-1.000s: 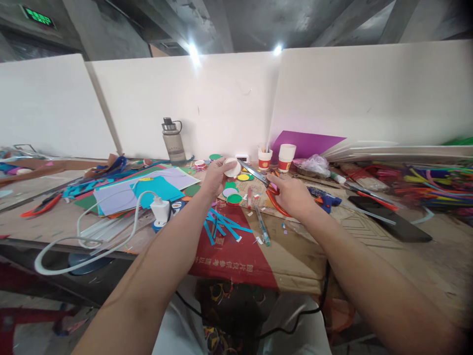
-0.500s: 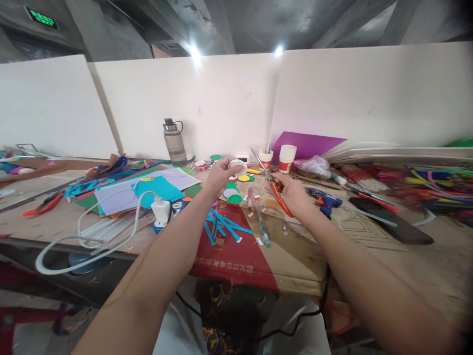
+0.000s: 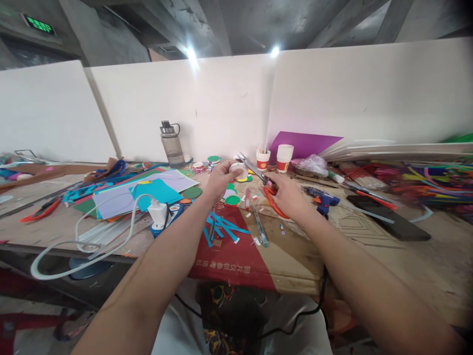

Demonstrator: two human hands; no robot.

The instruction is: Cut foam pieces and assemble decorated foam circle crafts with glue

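Closed around a small white round piece [image 3: 239, 171], my left hand [image 3: 220, 181] is held up over the middle of the table. My right hand [image 3: 286, 193] grips the orange handles of a pair of scissors [image 3: 272, 201]. Their metal blades are parted a little and point up and left, close to the white piece. Beneath the hands lie a green disc [image 3: 232, 200], a yellow disc [image 3: 242, 179] and a pen [image 3: 261, 228]. Blue paper strips [image 3: 225, 227] are scattered nearer to me, over the red part of the cardboard.
Coloured paper sheets [image 3: 121, 199] and a white charger [image 3: 157, 213] with its looping cable lie at left. A water bottle [image 3: 172, 143] and paper cups [image 3: 285, 158] stand at the back. To the right are a blue glue gun [image 3: 325, 201] and a black phone [image 3: 388, 219].
The scissors have moved left, and their blades are now parted beside the white round piece. My right hand has shifted slightly left with them. The left hand still holds the piece.
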